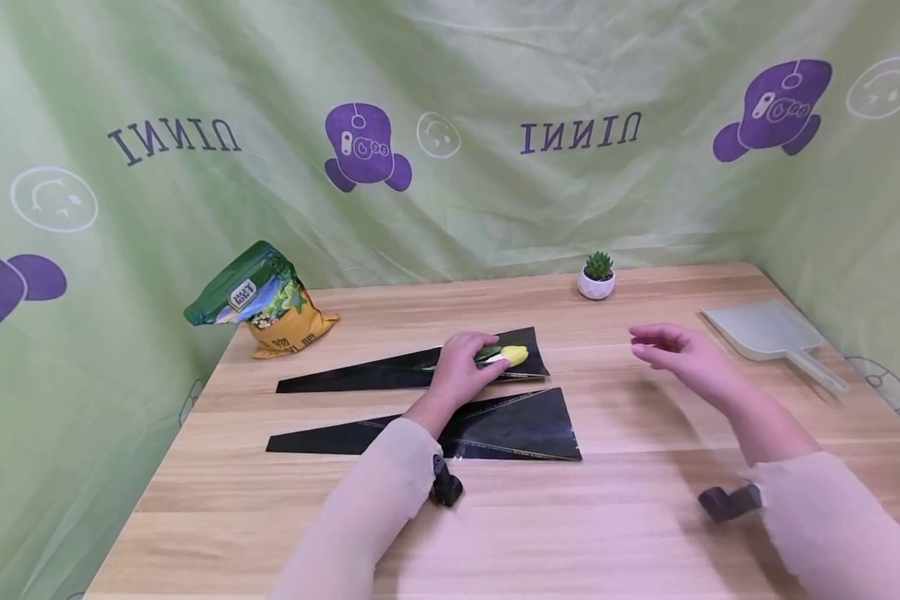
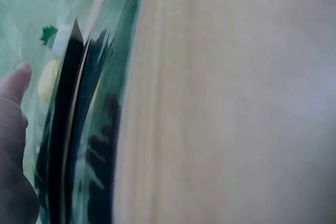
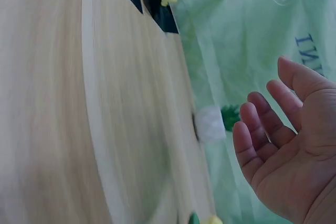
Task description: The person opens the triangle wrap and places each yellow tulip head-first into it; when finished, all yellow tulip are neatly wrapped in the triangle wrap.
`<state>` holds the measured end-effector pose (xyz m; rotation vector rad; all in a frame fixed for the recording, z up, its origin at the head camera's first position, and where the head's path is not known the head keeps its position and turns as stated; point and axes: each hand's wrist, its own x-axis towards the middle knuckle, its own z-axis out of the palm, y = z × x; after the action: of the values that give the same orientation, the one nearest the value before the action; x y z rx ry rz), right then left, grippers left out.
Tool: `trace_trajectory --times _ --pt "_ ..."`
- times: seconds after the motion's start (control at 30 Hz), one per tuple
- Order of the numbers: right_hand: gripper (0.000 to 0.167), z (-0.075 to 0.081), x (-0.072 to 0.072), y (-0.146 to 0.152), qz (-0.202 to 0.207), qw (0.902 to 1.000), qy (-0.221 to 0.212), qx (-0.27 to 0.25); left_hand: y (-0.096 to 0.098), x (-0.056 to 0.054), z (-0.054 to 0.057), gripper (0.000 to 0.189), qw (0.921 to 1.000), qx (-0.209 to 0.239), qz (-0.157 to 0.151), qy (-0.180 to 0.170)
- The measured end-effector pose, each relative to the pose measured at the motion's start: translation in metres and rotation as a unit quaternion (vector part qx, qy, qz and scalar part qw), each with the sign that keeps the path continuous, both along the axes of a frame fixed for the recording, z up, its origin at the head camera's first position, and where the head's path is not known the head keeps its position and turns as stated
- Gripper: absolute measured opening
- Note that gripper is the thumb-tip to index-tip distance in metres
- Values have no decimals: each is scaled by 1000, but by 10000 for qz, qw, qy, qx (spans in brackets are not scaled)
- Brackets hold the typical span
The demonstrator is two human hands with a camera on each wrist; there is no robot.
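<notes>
My left hand [image 1: 465,362] curls its fingers and thumb about an artificial-looking yellow tulip [image 1: 516,356] with green leaves, over the far black flower sleeve [image 1: 360,373]. In the left wrist view the thumb shows at the left edge near the yellow bloom [image 2: 48,81]; the other fingers are mostly hidden. A second black sleeve [image 1: 510,429], clear in part, lies flat nearer the body, under the left forearm. Raised above the table's right half, my right hand [image 1: 682,354] holds nothing. Its fingers are loosely bent in the right wrist view.
A green and orange bag [image 1: 288,321] stands at the back left. At the back is a small succulent in a white pot [image 1: 596,287]. A pale dustpan-like scoop [image 1: 765,329] lies at the right. Green printed cloth [image 1: 480,217] hangs behind the wooden table [image 1: 217,500].
</notes>
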<state>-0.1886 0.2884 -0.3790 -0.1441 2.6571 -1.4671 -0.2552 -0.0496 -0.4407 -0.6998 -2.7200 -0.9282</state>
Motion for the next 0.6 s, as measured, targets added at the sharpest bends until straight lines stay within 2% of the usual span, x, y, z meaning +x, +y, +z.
trace_trajectory --times 0.1,0.2,0.3,0.43,0.6 --pt "53 1 15 19 -231 9997 79 30 -3 8 5 44 9994 344 -72 26" --pt "36 -2 30 35 -430 9987 266 9 -5 19 8 43 9979 592 -242 42" --pt "24 -8 44 47 -512 9971 449 -344 -6 30 9 41 9956 827 -447 45" --pt "35 -14 60 62 -620 9947 460 -676 -4 44 7 39 9921 1046 -685 -73" --pt "36 -19 76 79 -824 9959 262 -255 0 59 0 40 9914 906 -834 -441"
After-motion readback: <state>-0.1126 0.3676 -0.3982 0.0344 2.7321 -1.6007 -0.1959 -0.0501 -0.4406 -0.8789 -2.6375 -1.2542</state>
